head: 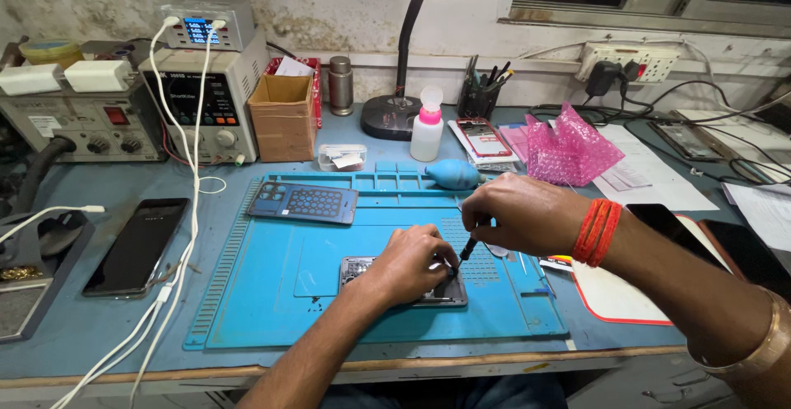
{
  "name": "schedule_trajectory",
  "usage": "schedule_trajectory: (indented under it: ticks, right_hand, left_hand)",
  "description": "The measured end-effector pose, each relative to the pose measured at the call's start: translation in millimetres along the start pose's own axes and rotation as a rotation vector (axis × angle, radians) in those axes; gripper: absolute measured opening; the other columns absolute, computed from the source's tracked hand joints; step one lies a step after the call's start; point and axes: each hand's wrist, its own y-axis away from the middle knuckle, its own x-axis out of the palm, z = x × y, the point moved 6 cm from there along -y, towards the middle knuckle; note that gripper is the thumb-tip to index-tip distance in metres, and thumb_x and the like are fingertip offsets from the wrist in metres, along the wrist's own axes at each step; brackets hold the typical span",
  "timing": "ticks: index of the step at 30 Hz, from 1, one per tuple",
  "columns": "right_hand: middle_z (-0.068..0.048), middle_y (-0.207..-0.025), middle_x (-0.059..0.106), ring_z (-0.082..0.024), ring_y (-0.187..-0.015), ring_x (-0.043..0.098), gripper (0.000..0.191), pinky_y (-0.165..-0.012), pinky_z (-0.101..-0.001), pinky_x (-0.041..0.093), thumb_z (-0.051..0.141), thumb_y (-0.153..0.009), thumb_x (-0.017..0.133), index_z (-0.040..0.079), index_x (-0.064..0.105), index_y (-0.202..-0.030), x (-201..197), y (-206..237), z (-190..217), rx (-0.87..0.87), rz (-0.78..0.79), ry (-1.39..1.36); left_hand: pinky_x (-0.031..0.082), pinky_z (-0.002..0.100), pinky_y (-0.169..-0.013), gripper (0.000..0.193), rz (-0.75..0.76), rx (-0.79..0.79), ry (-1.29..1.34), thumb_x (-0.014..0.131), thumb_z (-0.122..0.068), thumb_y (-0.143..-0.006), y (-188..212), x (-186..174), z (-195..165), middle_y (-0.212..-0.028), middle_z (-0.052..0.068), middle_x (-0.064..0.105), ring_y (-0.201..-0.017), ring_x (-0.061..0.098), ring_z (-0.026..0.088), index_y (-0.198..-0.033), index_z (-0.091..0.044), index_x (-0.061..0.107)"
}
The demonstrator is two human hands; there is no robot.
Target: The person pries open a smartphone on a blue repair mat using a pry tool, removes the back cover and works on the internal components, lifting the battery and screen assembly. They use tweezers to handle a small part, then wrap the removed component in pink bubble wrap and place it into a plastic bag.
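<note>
While the left hand (409, 262) is pressing down on the dark, opened rectangular phone body (445, 291), its fingers curled closed over the upper edge and covering much of it, the right hand (517, 213) is pinching a slim black screwdriver (467, 249) between closed fingers and holding its tip down at the phone's right side. The phone is lying near the front middle of the blue silicone work mat (272, 294), which is covering the blue surface (99, 327). The likeliest trouble, as I judge it, is the tip slipping off a small screw head and scraping across the exposed inside of the phone, since the left fingers are sitting just beside the tip and could also be nicked. A loosened screw could be rolling off into the mat's grid of dimples or off the front edge, because nothing is fencing it in. The right forearm, with its red thread bracelet (598, 231), is hanging over a white pad with a red rim (618, 298) and a dark phone (671, 221), and a sweep of the elbow could be pushing these along. Farther back, a dark blue phone back cover (304, 202) is resting on the mat, and a white squeeze bottle with a pink cap (427, 126) is standing upright near the black lamp base (390, 117); a careless reach over it could be tipping liquid toward the open phone. White cables (177, 261) are trailing down the left side beside another black phone (136, 246), where a snag could be dragging it off.
</note>
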Motion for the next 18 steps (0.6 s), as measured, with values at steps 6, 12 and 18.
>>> schedule_trajectory:
  ticks: [6, 12, 18]
  right_hand:
    - [-0.010, -0.083, 0.072, -0.028, -0.081, 0.071, 0.013, -0.076, -0.0418, 0.056, 0.017, -0.080, 0.074, 0.007, 0.071, -0.089, -6, -2, 2, -0.038, -0.027, 0.019]
    - [-0.009, -0.084, 0.073, -0.027, -0.083, 0.071, 0.014, -0.077, -0.0414, 0.055, 0.018, -0.082, 0.073, 0.010, 0.074, -0.093, -14, 3, 1, -0.079, -0.071, -0.033]
    - [-0.008, -0.085, 0.069, -0.026, -0.084, 0.069, 0.012, -0.077, -0.0415, 0.054, 0.017, -0.084, 0.071, 0.012, 0.076, -0.093, -8, 10, -3, -0.086, -0.092, -0.023]
  left_hand:
    - [0.046, 0.046, -0.089, 0.015, -0.006, 0.012, -0.023, 0.074, -0.020, -0.082, -1, -2, -7, -0.099, 0.009, 0.068, -0.100, 0.064, 0.030, -0.095, -0.018, 0.082]
    - [0.043, 0.044, -0.093, 0.019, -0.023, 0.047, -0.059, 0.078, -0.029, -0.083, 0, -3, -12, -0.101, 0.007, 0.068, -0.104, 0.062, 0.028, -0.096, -0.015, 0.081]
    - [0.041, 0.042, -0.095, 0.020, -0.001, 0.006, -0.068, 0.082, -0.033, -0.080, 24, -26, -10, -0.098, 0.006, 0.065, -0.105, 0.060, 0.025, -0.089, -0.015, 0.080]
